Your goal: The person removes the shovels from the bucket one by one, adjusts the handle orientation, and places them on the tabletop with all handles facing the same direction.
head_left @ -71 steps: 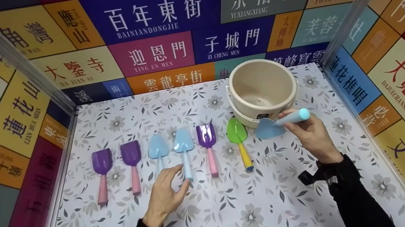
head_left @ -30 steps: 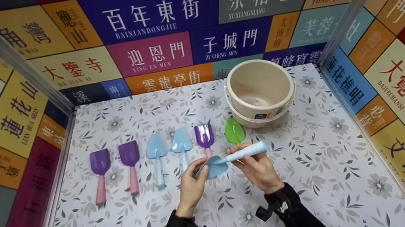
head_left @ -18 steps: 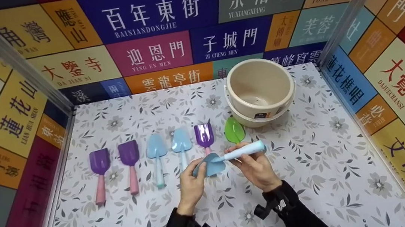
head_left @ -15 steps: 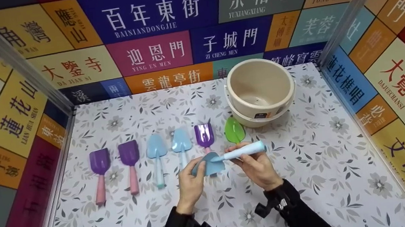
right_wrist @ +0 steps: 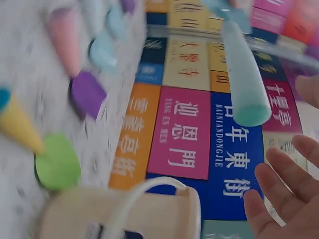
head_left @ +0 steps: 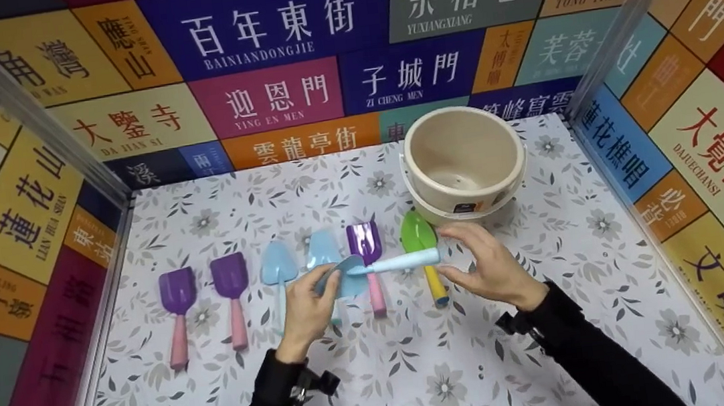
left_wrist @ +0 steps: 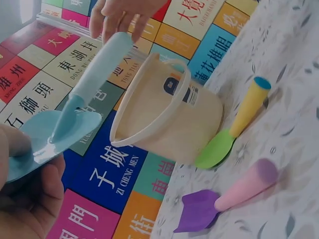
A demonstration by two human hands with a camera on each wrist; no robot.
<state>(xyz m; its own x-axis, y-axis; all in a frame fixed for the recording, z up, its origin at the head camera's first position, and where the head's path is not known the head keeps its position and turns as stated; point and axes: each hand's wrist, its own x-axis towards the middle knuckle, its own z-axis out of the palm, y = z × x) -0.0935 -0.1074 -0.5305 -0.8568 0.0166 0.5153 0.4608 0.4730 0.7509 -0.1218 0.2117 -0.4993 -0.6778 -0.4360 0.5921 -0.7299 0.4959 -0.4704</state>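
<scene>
My left hand (head_left: 309,306) pinches the blade of a light blue toy trowel (head_left: 405,261) between thumb and fingers, above the row on the table. The trowel's handle points right, toward my right hand (head_left: 493,266). That hand is spread, thumb and fingers apart, and a gap shows between it and the handle's end in the right wrist view. Beneath the handle lie a purple scoop with a pink handle (head_left: 377,292) and a green trowel with a yellow handle (head_left: 437,286). The held trowel partly hides another light blue trowel (head_left: 321,247).
A cream bucket (head_left: 469,195) stands upright at the back right, its handle lowered. Left of my hands lie one more light blue trowel (head_left: 279,262) and two purple shovels (head_left: 230,276) with pink handles. Panels with printed signs enclose the flower-patterned table (head_left: 448,382).
The blue trowel came from beside the bucket in my right hand to the middle, where my left hand took its blade. My right hand has let go and moved right; the left shifted left with it.
</scene>
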